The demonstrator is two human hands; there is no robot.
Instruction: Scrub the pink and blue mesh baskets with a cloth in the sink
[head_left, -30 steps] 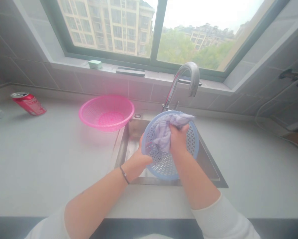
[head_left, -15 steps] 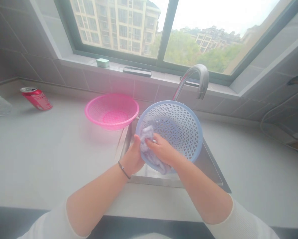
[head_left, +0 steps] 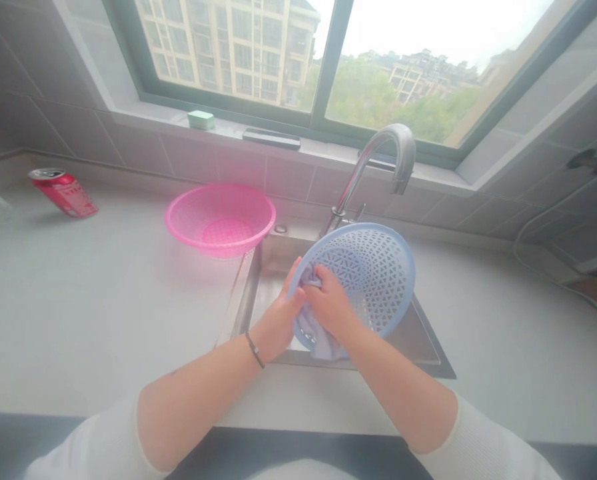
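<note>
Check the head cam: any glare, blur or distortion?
Head view: sky in the window is blown out; soft haze overall, pink basket bleeds colour onto the counter; wide-angle bending at edges; left hand, right hand, cloth and blue basket read fairly sharp.

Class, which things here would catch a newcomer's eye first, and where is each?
The blue basket, tilted over the sink, stands out: the left hand holds its rim while the right hand presses a pale cloth inside it. A pink basket sits on the counter to its left.
</note>
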